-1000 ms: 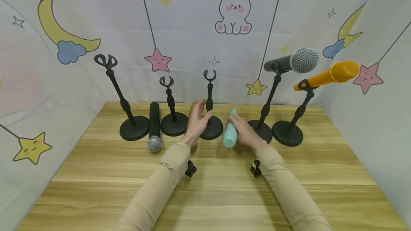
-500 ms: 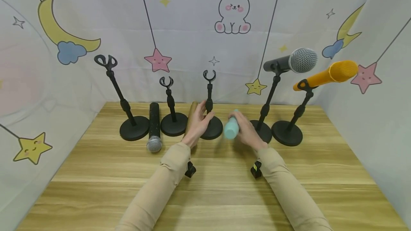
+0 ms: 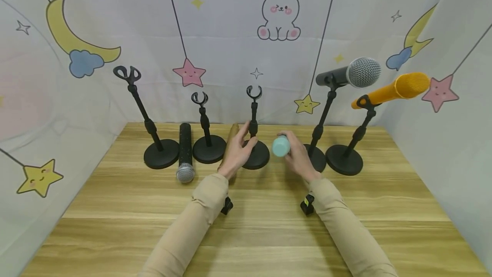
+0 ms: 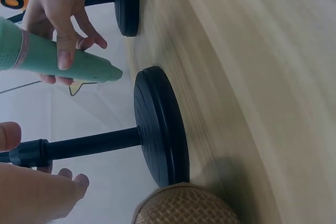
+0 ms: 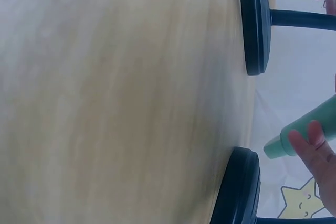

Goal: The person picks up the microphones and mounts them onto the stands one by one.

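In the head view my right hand point(image 3: 300, 157) grips a mint-green microphone point(image 3: 281, 146) above the table, its head facing me. The left wrist view shows the narrow tail of that mint-green microphone point(image 4: 79, 62) pointing down, clear of the wood. My left hand point(image 3: 237, 153) is at the middle microphone stand point(image 3: 254, 110), thumb and fingers on either side of its pole; the open clip on top holds nothing. Beneath the left hand lies a brown-gold microphone point(image 3: 230, 140), partly hidden; its mesh head point(image 4: 184, 208) shows in the left wrist view.
Two stands with unfilled clips, a tall one point(image 3: 143, 106) and a short one point(image 3: 205, 123), stand left, with a black microphone point(image 3: 185, 148) lying between them. On the right, stands carry a black-and-silver microphone point(image 3: 351, 74) and an orange microphone point(image 3: 396, 90). A printed curtain point(image 3: 230, 46) hangs behind.
The right hand has lifted the mint-green microphone off the table and tipped its head up toward me. The middle stand has shifted slightly right and nearer with the left hand.
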Motion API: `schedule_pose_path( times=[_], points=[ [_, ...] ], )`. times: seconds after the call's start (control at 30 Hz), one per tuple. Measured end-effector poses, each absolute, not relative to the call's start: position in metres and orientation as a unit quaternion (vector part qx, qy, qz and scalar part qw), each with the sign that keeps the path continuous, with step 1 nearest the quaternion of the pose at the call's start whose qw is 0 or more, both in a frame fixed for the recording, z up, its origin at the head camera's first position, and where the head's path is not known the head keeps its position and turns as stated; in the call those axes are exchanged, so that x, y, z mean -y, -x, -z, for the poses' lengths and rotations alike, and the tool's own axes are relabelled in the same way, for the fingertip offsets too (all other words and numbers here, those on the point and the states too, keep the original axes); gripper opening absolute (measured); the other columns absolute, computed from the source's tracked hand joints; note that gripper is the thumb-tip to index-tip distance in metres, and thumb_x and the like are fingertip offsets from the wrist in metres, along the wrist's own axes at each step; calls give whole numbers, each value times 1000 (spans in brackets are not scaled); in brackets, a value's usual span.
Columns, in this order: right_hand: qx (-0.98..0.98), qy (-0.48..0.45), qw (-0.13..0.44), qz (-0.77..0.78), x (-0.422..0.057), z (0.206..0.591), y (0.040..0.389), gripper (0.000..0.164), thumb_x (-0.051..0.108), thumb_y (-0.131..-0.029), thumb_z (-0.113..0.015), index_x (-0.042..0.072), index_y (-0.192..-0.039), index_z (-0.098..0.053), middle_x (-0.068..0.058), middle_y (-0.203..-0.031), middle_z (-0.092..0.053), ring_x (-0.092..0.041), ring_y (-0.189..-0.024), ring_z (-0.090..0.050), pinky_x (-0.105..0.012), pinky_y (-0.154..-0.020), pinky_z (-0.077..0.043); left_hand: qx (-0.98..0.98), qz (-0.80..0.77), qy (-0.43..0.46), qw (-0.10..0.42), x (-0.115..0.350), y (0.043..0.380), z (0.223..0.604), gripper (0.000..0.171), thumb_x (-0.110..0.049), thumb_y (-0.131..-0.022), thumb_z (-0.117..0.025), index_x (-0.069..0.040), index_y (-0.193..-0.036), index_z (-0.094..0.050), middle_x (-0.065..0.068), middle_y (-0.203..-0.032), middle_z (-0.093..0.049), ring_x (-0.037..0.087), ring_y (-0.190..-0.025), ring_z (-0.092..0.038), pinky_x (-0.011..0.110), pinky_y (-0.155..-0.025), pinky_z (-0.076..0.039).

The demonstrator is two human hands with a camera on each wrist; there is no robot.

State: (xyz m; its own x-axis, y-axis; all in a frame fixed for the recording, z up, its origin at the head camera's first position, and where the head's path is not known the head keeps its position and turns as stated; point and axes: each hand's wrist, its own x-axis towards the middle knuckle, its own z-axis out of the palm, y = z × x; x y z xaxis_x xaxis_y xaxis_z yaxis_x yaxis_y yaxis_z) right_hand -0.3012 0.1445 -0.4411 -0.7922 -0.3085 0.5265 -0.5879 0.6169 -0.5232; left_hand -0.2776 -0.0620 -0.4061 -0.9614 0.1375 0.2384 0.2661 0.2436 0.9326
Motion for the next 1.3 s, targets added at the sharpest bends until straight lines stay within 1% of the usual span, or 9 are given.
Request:
schedule_pose_path(
  times=[0.13, 0.3, 0.43, 0.5, 0.67, 0.8, 1.03, 1.2, 1.3],
  points=[
    [873, -251, 211, -361, -144, 439, 300, 59, -19, -71, -52, 9, -123, -44, -11, -121, -49, -30, -113, -48, -49, -93, -38, 794, 589, 138, 54, 61, 270, 400, 53, -23, -93, -46, -28, -141, -21, 0, -147, -24, 19, -136, -25, 38, -110, -23],
    [864, -243, 243, -369, -142, 436, 298, 50, -12, -78, -53, 5, -123, -44, -13, -119, -50, -30, -108, -52, -47, -88, -42, 787, 595, 154, 54, 59, 253, 384, 52, -15, -93, -46, -16, -141, -24, 8, -147, -26, 25, -135, -25, 44, -110, -21],
    [858, -226, 265, -378, -140, 432, 298, 43, -2, -84, -54, 10, -124, -44, -10, -120, -51, -27, -104, -55, -44, -83, -45, 798, 576, 164, 75, 58, 250, 390, 53, -21, -93, -46, -21, -141, -23, 6, -144, -31, 23, -133, -28, 42, -109, -24],
    [849, -220, 279, -390, -138, 429, 298, 39, 9, -87, -55, 12, -124, -45, -10, -118, -52, -25, -99, -57, -43, -80, -47, 802, 567, 168, 86, 57, 249, 394, 53, -23, -93, -46, -23, -141, -23, 5, -141, -34, 23, -132, -30, 42, -108, -25],
    [814, -221, 345, -413, -132, 418, 298, 41, 18, -84, -62, 12, -122, -49, -11, -109, -57, -23, -83, -61, -39, -70, -48, 808, 548, 180, 117, 57, 254, 408, 52, -24, -93, -48, -27, -140, -26, 2, -132, -42, 20, -126, -38, 39, -106, -30],
    [787, -230, 384, -424, -129, 409, 298, 43, 13, -80, -66, 12, -121, -51, -11, -104, -60, -22, -87, -62, -38, -74, -48, 811, 541, 181, 130, 56, 256, 412, 49, -31, -92, -48, -27, -137, -32, 3, -124, -46, 17, -121, -43, 37, -104, -33],
    [752, -230, 393, -477, -122, 396, 296, 42, 8, -80, -65, 7, -119, -52, -12, -114, -57, -24, -105, -55, -37, -91, -43, 812, 543, 176, 124, 51, 256, 411, 42, -40, -91, -47, -22, -128, -45, 1, -118, -49, 14, -114, -48, 38, -101, -36],
    [715, -234, 394, -528, -113, 371, 282, 38, 0, -79, -64, 0, -116, -53, -16, -111, -57, -28, -103, -55, -33, -90, -42, 817, 528, 196, 118, 46, 255, 411, 38, -41, -92, -43, -18, -121, -50, 1, -112, -50, 14, -111, -49, 36, -102, -36],
    [701, -233, 392, -548, -107, 353, 270, 36, -1, -81, -62, -3, -115, -52, -20, -110, -57, -28, -102, -54, -29, -90, -41, 824, 509, 218, 123, 44, 253, 411, 31, -39, -93, -40, -19, -113, -54, 0, -106, -49, 13, -103, -51, 35, -96, -41]
  ],
)
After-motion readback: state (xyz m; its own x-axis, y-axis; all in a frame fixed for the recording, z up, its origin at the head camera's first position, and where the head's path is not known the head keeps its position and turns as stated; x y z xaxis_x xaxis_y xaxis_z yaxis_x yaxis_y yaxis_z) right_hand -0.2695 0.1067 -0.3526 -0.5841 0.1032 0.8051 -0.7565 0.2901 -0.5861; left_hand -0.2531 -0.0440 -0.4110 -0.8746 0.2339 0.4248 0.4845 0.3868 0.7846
